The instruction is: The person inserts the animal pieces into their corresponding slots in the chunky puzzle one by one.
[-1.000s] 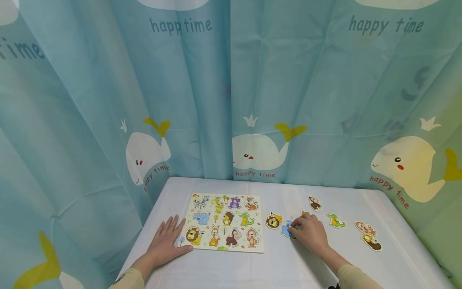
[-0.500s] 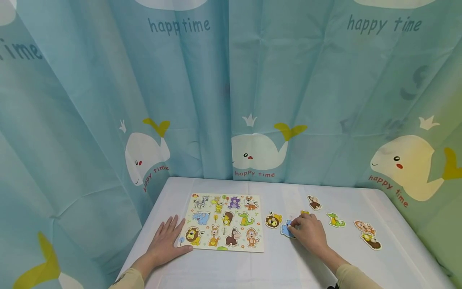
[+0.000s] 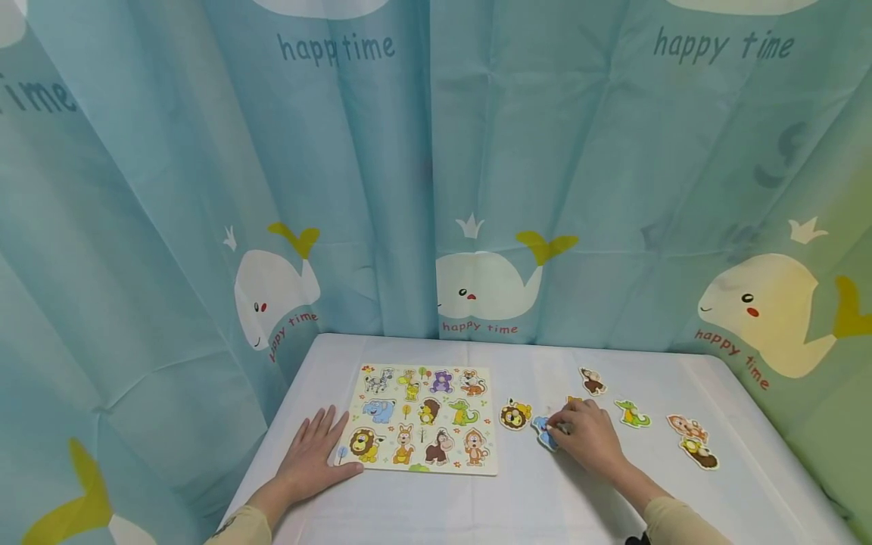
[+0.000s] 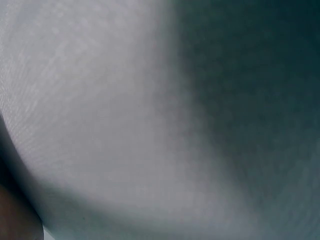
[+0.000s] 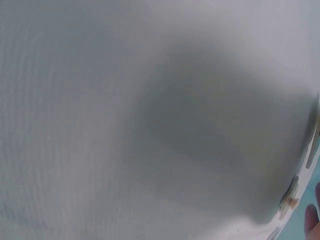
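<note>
In the head view my left hand point(image 3: 313, 454) lies with spread, straight fingers at the left edge of an animal puzzle board point(image 3: 422, 468). My right hand point(image 3: 587, 437) pinches a blue elephant puzzle piece point(image 3: 542, 433) over the table, right of the board. The piece looks slightly tilted, and fingers cover part of it. A lion piece point(image 3: 515, 415) lies just left of it. Behind the right hand an orange-yellow piece point(image 3: 574, 401) is mostly hidden. Fingertips point(image 5: 312, 219) show at the edge of the right wrist view, near a piece with a small knob point(image 5: 289, 201).
A brown monkey piece point(image 3: 592, 381) and a crocodile piece point(image 3: 633, 414) lie beyond the right hand. Farther right, an orange-and-white piece point(image 3: 688, 428) touches a hedgehog piece point(image 3: 700, 453). The white table point(image 3: 409, 515) ends at a whale-print curtain point(image 3: 381, 182).
The elephant piece has tipped and shifted slightly in the right hand's fingers. The left hand and the board have stayed in place.
</note>
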A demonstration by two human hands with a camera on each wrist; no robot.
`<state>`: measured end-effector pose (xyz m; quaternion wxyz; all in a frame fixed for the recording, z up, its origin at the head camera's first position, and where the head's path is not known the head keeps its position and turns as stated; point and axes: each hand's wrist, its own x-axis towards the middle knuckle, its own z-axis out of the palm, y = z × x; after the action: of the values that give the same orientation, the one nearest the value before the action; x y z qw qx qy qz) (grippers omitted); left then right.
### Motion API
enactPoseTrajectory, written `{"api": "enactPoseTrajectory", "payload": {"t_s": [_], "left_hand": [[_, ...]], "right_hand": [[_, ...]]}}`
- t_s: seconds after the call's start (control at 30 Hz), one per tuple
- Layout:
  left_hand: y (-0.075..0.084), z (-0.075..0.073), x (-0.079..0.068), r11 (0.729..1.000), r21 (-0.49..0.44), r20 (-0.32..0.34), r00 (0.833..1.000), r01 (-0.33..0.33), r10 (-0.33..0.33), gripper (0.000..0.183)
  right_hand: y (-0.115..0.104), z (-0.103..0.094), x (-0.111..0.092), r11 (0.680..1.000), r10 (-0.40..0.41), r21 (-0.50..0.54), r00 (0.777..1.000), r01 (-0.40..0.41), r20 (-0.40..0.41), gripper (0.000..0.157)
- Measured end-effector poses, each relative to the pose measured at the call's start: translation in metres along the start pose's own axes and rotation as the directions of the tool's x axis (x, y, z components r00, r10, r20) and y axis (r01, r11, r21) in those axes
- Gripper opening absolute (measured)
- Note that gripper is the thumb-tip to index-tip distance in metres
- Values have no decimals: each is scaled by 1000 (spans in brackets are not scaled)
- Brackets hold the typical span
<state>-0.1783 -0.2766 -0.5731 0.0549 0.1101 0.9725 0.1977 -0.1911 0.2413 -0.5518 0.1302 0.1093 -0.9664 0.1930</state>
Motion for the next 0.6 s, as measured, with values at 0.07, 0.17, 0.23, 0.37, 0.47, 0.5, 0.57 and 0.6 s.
{"api": "enactPoseTrajectory", "payload": {"t_s": [0.07, 0.17, 0.23, 0.37, 0.47, 0.5, 0.57, 0.6], "left_hand": [[2, -2, 0, 1000, 0, 13, 1000, 8, -8, 111], [3, -4, -1, 1000, 4, 26, 1000, 14, -14, 110], [4, -5, -1, 1000, 14, 32, 999, 15, -16, 110], [4, -6, -1, 1000, 20, 33, 999, 12, -13, 110], [5, -6, -1, 1000, 20, 30, 999, 11, -12, 110], [5, -6, -1, 1000, 20, 30, 999, 11, -11, 110], [5, -6, -1, 1000, 20, 28, 1000, 11, -11, 110], [5, -6, -1, 1000, 20, 28, 1000, 11, -12, 110]], "right_hand": [[2, -1, 0, 1000, -12, -10, 1000, 12, 21, 11], [2, -1, 1, 1000, -20, -15, 998, 21, 52, 10], [2, -1, 0, 1000, -18, -22, 998, 19, 66, 10], [1, 0, -2, 999, 6, -38, 998, -4, 68, 10], [0, 1, -3, 999, 33, -44, 998, -31, 51, 12], [0, 2, -4, 998, 43, -39, 998, -41, 45, 13], [-1, 2, -4, 998, 59, -30, 998, -58, 34, 15], [-1, 3, -5, 998, 65, -25, 997, -64, 31, 15]]}}
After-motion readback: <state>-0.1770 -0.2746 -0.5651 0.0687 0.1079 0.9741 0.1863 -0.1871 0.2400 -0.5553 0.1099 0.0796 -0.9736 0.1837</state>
